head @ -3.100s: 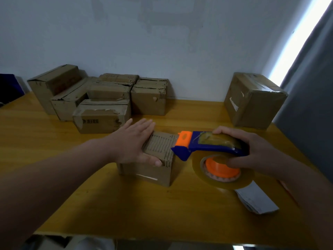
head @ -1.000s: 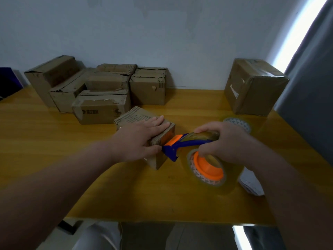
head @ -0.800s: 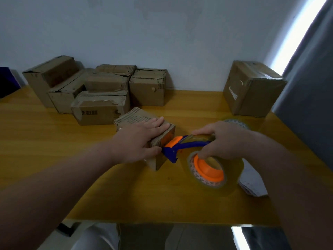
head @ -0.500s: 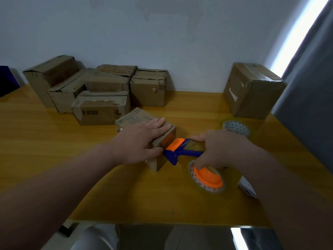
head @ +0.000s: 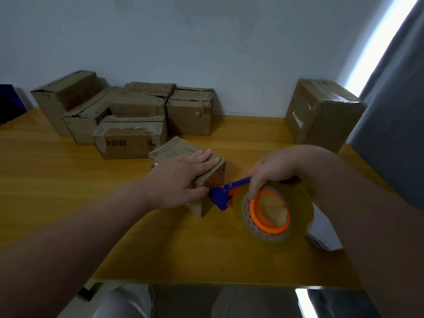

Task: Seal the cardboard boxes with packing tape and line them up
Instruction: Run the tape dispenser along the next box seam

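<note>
One wide tabletop holds a box pile at the back. The small box in the middle looks light and slidey; the flat left hand presses its top. The right hand grips the tape gun beside it.

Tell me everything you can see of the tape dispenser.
The tape dispenser is a blue plastic handheld frame with an orange part by its head, carrying a large roll of clear yellowish tape on an orange hub. The right hand grips it from above, fingers curled over the roll. It is tilted, the hub's open face toward the camera. Its blue head meets the side of the small cardboard box that the left hand holds down. Whether the roll touches the table is unclear.
</note>
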Demonstrator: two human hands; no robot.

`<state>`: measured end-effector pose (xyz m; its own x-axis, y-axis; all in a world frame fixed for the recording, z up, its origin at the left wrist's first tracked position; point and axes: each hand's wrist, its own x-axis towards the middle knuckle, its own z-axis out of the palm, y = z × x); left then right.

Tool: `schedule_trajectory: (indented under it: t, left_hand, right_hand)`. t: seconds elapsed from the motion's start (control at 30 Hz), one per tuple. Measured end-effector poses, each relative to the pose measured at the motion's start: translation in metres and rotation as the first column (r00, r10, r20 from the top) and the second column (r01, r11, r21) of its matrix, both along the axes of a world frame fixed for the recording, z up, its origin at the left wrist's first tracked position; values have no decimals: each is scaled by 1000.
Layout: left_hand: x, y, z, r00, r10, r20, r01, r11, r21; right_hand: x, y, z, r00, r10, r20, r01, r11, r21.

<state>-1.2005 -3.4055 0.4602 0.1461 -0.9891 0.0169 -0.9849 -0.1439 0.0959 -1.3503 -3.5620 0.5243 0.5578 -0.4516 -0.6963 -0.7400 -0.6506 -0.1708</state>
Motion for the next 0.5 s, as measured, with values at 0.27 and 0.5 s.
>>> schedule_trajectory:
  t: [0.27,0.5]
  left_hand:
    - [-5,1,10,989,10,-145,-13,1000,-17]
    - [-34,-19,0,937,348,-9,-347,929,-130]
  right_hand:
    - [-16,4,-1,992,90,85,-75,984,-164]
    - [-39,5,-42,869,-82,487,286,887,-362]
